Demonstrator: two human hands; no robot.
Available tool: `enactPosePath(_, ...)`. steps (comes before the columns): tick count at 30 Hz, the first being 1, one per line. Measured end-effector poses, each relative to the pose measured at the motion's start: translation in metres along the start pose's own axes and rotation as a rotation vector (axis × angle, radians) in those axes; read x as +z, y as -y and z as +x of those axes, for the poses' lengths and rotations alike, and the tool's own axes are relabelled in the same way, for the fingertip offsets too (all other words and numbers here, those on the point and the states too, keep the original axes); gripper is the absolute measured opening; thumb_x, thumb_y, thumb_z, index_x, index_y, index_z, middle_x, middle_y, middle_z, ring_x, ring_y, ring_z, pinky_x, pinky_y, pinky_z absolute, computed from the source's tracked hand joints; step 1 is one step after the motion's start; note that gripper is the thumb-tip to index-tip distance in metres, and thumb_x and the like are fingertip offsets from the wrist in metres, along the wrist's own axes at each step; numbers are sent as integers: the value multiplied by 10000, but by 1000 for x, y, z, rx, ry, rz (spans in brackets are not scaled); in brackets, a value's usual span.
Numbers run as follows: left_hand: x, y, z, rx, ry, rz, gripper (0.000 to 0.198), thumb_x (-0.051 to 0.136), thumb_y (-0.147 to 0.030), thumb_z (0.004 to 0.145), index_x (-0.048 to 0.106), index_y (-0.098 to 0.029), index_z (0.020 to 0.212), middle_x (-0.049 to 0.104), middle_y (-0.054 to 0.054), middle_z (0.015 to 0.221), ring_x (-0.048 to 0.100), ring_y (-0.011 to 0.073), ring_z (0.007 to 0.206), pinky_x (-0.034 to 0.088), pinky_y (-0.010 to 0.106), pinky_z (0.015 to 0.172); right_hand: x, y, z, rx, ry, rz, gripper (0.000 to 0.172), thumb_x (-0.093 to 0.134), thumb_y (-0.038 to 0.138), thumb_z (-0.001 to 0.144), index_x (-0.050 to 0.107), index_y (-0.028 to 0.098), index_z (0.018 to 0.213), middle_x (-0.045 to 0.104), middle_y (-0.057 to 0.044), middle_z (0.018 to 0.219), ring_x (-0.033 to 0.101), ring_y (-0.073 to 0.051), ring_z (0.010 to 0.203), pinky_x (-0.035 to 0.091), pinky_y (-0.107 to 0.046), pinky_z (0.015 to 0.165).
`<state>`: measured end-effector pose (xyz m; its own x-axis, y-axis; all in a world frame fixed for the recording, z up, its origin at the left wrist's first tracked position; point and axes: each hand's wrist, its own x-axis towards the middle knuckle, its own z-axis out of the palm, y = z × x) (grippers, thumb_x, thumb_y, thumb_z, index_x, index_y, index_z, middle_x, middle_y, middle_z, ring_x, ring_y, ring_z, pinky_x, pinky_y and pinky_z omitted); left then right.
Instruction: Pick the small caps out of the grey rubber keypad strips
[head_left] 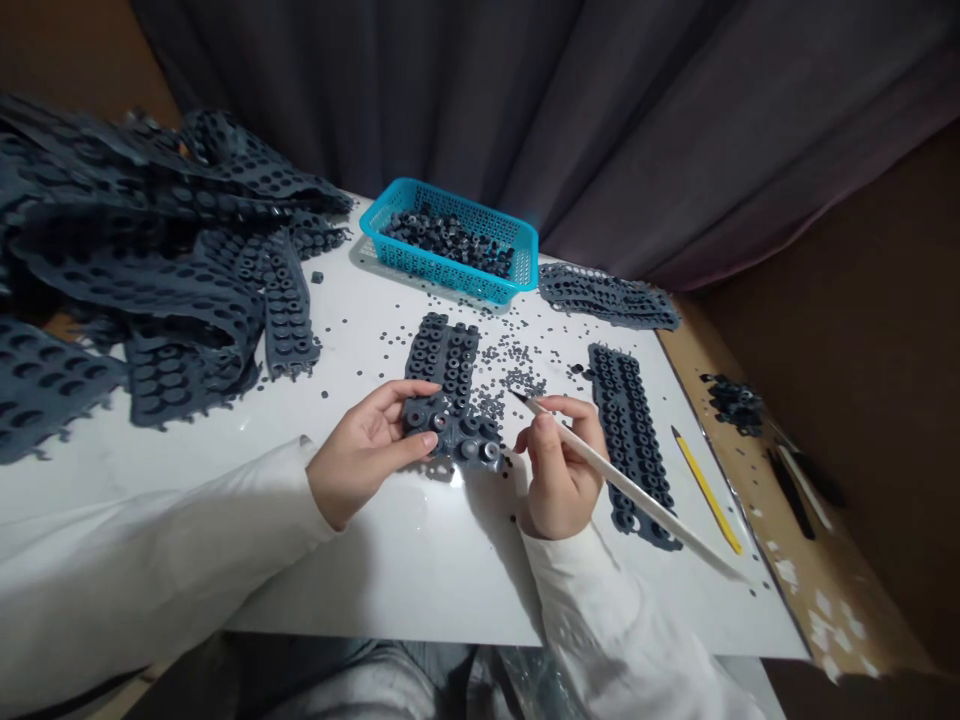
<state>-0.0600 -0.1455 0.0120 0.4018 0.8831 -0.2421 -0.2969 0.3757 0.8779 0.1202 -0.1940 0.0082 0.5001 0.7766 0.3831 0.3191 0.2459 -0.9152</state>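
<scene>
A dark grey rubber sheet [455, 375] with rows of round, ring-like parts lies at the middle of the white table, its near end lifted and bent. My left hand [367, 450] grips that near end at its left side, thumb on top. In my right hand [562, 465] is a long white stick [622, 483] with a dark pointed tip, held like a pen. The tip is just right of the sheet, apart from it. Many small dark discs [525, 380] lie scattered around the sheet.
A blue basket [454, 277] of small dark parts stands at the back. Perforated grey sheets [150, 280] are heaped at left. To the right lie another sheet [634, 440], a folded one [609, 297], a yellow cutter [706, 492] and a dark pile [733, 403].
</scene>
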Motion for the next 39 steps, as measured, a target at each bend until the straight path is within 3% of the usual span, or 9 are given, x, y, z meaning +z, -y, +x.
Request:
enactPosePath(4,1,1,1,4,-2,14,468,796,-180,649,597,-195,1071,643,14,884,576,116,670,507,234,601,2,5,-4,-2,88,-3,104,656,315,838,656,211,832,646,7,678,598,-138,589,466,-254,526)
enactPosePath(11,-1,1,1,-44,-17,91,316,803,-232,662,636,-175,923,662,2,788,585,106,621,492,202,544,7,12,-11,91,158,130,60,688,273,813,669,216,818,684,5,708,637,-135,622,503,-237,547)
enactPosePath(16,-2,0,-2,-41,-12,169,255,798,-206,672,679,-175,896,716,14,777,636,116,688,509,200,639,7,11,-12,87,162,171,49,685,269,824,675,222,827,690,2,739,664,-139,663,516,-241,592)
enactPosePath(24,-1,1,-4,28,47,342,218,730,-223,725,731,-167,936,758,50,951,700,164,870,550,219,786,6,8,-12,85,165,152,57,674,271,835,662,216,842,677,0,738,669,-146,663,526,-249,585)
enactPosePath(27,-2,2,-4,46,42,384,189,714,-237,725,732,-158,897,762,50,894,701,163,823,552,211,739,4,9,-12,4,164,115,18,652,219,847,664,225,860,668,-7,760,658,-148,694,542,-266,615)
enactPosePath(29,-2,2,-4,53,24,410,185,713,-252,719,731,-152,873,760,49,845,693,156,766,545,205,690,2,10,-11,-112,174,90,68,640,179,846,669,233,876,666,-18,780,646,-162,747,571,-324,716)
enactPosePath(32,-1,2,-4,56,20,419,196,715,-267,705,730,-149,861,757,46,800,675,145,704,530,197,638,1,14,-11,-294,276,76,149,635,110,825,669,236,897,688,-37,840,641,-183,831,543,-443,898)
enactPosePath(34,-1,2,-4,67,29,404,190,713,-265,696,726,-151,848,759,46,809,672,145,716,527,195,646,1,17,-10,-370,376,61,183,642,76,806,665,224,911,717,-65,920,657,-199,889,522,-474,937)
enactPosePath(39,-2,1,-3,74,32,399,207,721,-281,683,713,-147,840,759,57,850,669,158,758,530,216,683,3,19,-9,-387,481,48,183,645,77,811,650,209,938,741,-124,1046,677,-238,1012,543,-475,923)
